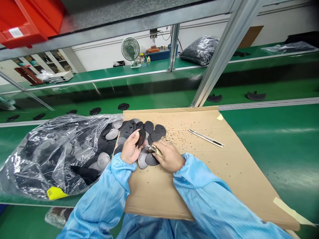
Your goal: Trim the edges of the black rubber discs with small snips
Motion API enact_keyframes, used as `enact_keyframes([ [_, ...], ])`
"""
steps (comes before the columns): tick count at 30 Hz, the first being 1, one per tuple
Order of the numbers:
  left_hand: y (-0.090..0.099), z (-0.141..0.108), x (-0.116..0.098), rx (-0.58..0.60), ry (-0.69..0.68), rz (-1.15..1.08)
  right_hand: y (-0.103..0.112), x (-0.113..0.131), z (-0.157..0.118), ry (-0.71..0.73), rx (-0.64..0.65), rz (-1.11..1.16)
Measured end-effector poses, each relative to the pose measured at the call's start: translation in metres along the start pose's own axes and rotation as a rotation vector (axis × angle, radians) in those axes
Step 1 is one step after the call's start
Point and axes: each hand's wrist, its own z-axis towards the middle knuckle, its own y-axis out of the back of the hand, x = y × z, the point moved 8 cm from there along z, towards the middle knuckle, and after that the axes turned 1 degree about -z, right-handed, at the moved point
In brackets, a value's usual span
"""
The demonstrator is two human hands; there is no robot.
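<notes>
My left hand (131, 148) grips a dark, rounded plastic part (141, 138), tilted up on its edge. In my right hand (169, 155) is a pair of pliers or cutters (155, 150) with pale handles; fingers hide most of it. The tool's metal jaws point toward the part, and whether they touch it I cannot tell. Beneath and behind both hands lies a pile of similar black and grey oval parts (159, 130), spread over a cardboard sheet (199, 176). Small black bits (174, 136) are scattered right of the pile.
A clear plastic bag (57, 156) full of such parts lies open at the left. On the cardboard's right rests a utility knife (206, 138). Metal frame posts (224, 53) rise behind. Beyond them is a green conveyor (159, 93) with several black parts. A red bin (32, 23) hangs overhead.
</notes>
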Motion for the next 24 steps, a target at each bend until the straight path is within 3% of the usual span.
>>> enact_keyframes([
  [6, 0.003, 0.003, -0.013, -0.034, -0.108, -0.103, -0.010, 0.007, -0.001, 0.069, 0.121, -0.063],
  [11, -0.002, 0.001, -0.005, 0.077, 0.052, -0.159, -0.014, 0.006, -0.001, 0.036, 0.177, -0.053],
  [14, -0.001, 0.000, -0.001, 0.089, 0.142, -0.231, -0.011, 0.003, -0.002, 0.000, 0.170, 0.077],
  [17, 0.003, 0.002, -0.002, 0.026, 0.128, -0.251, -0.002, -0.006, -0.003, -0.083, 0.071, 0.284],
  [20, 0.007, 0.003, -0.003, -0.042, 0.070, -0.196, 0.011, -0.026, -0.005, -0.233, -0.157, 0.535],
  [24, 0.000, 0.002, 0.003, 0.010, 0.031, -0.061, 0.019, -0.051, -0.011, -0.400, -0.432, 0.817],
])
